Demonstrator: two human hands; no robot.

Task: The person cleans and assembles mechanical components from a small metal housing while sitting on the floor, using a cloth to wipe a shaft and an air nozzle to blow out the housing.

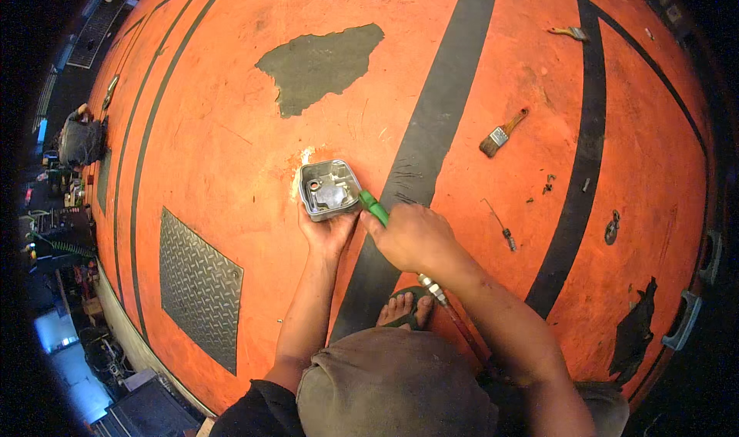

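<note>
My left hand (329, 233) is closed around the lower side of a squarish silver metal cover (336, 196) and holds it up with its hollow inside facing me. A small round hole shows inside it. In my right hand (416, 238) is a green air blow gun (374, 207), gripped with its front end against or just beside the cover's right edge. From the gun's bottom, a metal coupling (431, 286) leads to a reddish hose (466, 334) running beneath my right forearm. My fingers hide most of the gun's handle.
A paintbrush (502, 135) lies on the orange floor to the right, with another brush (570, 33) farther off. Small metal bits (548, 184) and a thin wire-ended tool (506, 232) lie nearby. A checkered metal plate (202, 291) is at left. My sandalled foot (406, 309) is below my hands.
</note>
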